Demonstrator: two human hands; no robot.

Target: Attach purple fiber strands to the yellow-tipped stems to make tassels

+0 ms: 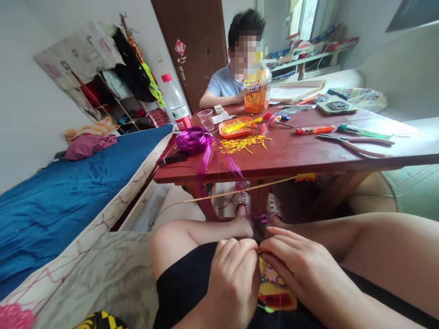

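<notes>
The left hand (235, 269) and right hand (298, 262) meet with bent fingers; how far these close, and on what, I cannot tell. Just beyond, purple strands (259, 219) look blurred; a purple bundle (193, 140) lies by the bench's (295, 159) left edge, partly hanging over the near edge.

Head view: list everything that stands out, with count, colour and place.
Table: one, red, centre
Tray: one, orange, on table
Strips: many, yellow, in and before tray
Strands: one bundle, purple, table's left
Pliers: one pair, pale handles, table's right
Water bottle: one, clear, behind strands
Jug: one, orange, table's far side
Cup: one, clear, left of tray
Stick: one, tan, pictured below table edge
Bedcover: one, blue, left
Door: one, brown, back
Other person: one, blue shirt, across table
Left hand: one, bare, lower centre
Right hand: one, bare, beside the left
</notes>
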